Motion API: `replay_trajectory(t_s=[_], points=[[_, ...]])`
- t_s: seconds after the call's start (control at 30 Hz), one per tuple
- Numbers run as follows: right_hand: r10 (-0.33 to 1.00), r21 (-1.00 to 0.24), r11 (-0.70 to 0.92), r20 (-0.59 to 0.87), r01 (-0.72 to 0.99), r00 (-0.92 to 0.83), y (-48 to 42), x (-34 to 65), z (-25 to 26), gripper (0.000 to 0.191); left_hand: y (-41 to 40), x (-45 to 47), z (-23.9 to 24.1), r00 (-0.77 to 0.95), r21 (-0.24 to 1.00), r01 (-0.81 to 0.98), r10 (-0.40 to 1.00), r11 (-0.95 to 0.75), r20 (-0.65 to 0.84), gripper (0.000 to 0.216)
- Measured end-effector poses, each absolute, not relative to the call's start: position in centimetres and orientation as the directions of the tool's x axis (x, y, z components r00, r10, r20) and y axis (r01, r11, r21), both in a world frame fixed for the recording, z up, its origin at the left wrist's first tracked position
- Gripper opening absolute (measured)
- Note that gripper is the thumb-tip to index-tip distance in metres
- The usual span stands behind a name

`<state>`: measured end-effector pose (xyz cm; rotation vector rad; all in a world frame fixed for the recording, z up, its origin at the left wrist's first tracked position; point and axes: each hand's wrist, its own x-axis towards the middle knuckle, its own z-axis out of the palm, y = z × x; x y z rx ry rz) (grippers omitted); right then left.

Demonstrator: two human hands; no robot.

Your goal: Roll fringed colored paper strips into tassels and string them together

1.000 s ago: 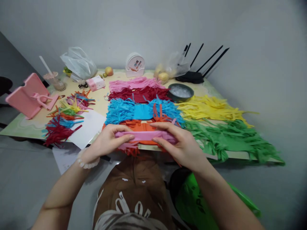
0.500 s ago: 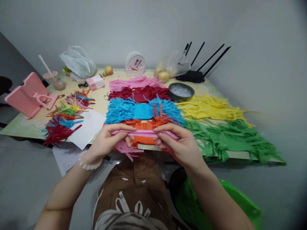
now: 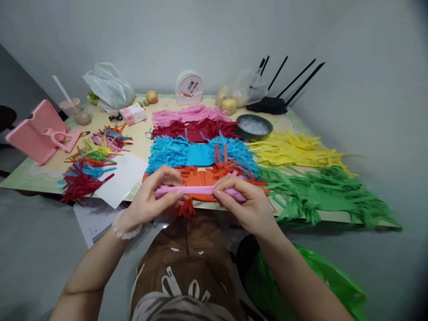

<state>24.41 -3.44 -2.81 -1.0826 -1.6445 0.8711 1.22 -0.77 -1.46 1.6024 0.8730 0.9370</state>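
A rolled strip of pink fringed paper (image 3: 197, 190) stretches level between my two hands, above the table's front edge. My left hand (image 3: 157, 196) has its thumb along the roll's left part, fingers curled behind. At the other end, my right hand (image 3: 242, 196) pinches the roll between thumb and fingers. Orange fringed paper (image 3: 200, 177) lies right beneath the roll, partly covered by my hands. Behind it are blue fringed paper (image 3: 199, 155), dark red fringed paper (image 3: 195, 132) and a pink fringed stack (image 3: 187, 116).
Yellow (image 3: 297, 149) and green fringed paper (image 3: 327, 191) lie at the right, near a dark bowl (image 3: 254, 126) and black router (image 3: 267, 106). Finished-looking multicoloured tassels (image 3: 85, 171), white paper (image 3: 123, 180), a pink stand (image 3: 36, 131) and a drink cup (image 3: 78, 111) are left.
The pink paper has gone from a flatter strip with hanging fringe to a tighter, rounder roll. My left fingers have lifted and curled behind it; my right hand still grips its end.
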Motion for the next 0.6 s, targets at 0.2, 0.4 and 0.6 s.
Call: replay_trajectory(t_s=[0.2, 0.4, 0.6], points=[[0.864, -0.793, 0.502, 0.439, 0.346, -0.247, -3.6, 24.7, -2.5, 0.01, 0.1, 1.4, -0.6, 0.497, 0.942, 0.297, 0.868, -0.158, -0.011, 0.022], [0.935, -0.801, 0.351, 0.327, 0.484, -0.136, -3.4, 24.4, -2.8, 0.009, -0.2, 1.5, -1.3, 0.43, 0.954, 0.247, 0.901, -0.17, 0.049, 0.021], [0.987, -0.987, 0.141, 0.134, 0.073, -0.087, -3.1, 23.7, -3.7, 0.014, -0.6, 1.8, -1.7, 0.4, 0.995, 0.085, 0.916, -0.043, 0.005, 0.017]])
